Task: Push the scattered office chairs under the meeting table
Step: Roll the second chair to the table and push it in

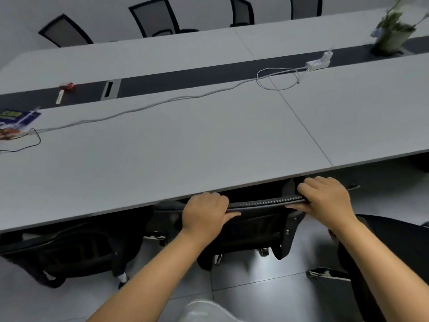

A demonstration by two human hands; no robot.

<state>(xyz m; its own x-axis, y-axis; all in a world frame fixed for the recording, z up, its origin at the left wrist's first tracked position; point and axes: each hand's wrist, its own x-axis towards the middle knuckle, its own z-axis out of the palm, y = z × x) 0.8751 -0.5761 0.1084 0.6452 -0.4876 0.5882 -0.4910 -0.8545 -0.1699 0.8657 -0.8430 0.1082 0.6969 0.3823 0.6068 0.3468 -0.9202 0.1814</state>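
A black office chair (255,228) stands at the near edge of the long grey meeting table (185,140), its seat tucked under the tabletop and its backrest top close to the edge. My left hand (205,211) grips the left end of the backrest's top rail, fingers curled over it. My right hand (327,197) grips the right end of the same rail. Another black chair (76,252) sits to the left, pushed under the table. Several black chairs (155,17) line the table's far side.
On the table lie a white power strip (319,61) with a looping white cable, a potted plant (392,31) at the far right, a red object (67,86) and booklets (16,119) at the left. A dark chair (399,256) stands to my right on the grey floor.
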